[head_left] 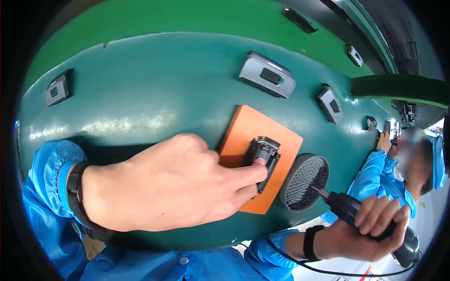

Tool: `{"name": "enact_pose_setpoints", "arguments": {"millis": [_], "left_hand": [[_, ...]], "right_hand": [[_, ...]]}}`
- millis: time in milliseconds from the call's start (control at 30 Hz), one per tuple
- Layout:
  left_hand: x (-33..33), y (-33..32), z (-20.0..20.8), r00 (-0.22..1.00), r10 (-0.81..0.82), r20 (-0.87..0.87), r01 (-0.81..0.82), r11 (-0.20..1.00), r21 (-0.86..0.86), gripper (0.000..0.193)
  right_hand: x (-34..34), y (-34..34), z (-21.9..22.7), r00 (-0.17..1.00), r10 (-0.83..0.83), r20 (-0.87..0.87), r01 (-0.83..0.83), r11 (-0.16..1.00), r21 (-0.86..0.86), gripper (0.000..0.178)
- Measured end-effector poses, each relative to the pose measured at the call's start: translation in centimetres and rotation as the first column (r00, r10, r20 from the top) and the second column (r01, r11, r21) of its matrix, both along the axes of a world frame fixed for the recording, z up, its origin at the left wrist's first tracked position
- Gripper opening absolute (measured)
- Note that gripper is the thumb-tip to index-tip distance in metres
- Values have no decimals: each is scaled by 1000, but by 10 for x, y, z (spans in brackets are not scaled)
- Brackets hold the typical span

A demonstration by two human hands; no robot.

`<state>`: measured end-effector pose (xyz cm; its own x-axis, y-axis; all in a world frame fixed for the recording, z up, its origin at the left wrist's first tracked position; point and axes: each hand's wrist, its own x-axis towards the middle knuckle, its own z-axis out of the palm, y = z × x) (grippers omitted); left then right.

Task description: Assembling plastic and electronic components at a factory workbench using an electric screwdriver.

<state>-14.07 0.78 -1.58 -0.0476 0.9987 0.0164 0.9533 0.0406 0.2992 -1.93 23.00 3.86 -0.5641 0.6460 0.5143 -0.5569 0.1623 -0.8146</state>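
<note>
My left hand [183, 180] presses a small black device part [268, 149] down on an orange pad [288, 136], its index finger on top and the other fingers curled against the side. The part's far side is partly covered by my fingers. My right hand [370, 229] is wrapped round a black electric screwdriver [344, 206] with a cable. Its bit points into a round grey dish [293, 180] just right of the pad. Tiny dark screws lie in the dish, many standing in rows of holes, others loose on the right.
A grey-and-black device housing [268, 75] stands beyond the pad. Similar housings [58, 89] [331, 104] lie far left and right. At the far right sits a person in blue workwear [375, 180], hands on small parts. A green barrier [398, 89] crosses the upper right.
</note>
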Motion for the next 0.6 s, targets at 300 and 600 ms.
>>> {"name": "enact_pose_setpoints", "arguments": {"millis": [300,600], "left_hand": [[-4,1,3,999,7,-35,-5,998,55,22],[-3,-6,2,999,-27,37,27,999,-20,14]], "right_hand": [[-1,-47,9,875,459,152,-464,886,-4,16],[-10,-63,-13,865,469,178,-486,872,61,16]]}}
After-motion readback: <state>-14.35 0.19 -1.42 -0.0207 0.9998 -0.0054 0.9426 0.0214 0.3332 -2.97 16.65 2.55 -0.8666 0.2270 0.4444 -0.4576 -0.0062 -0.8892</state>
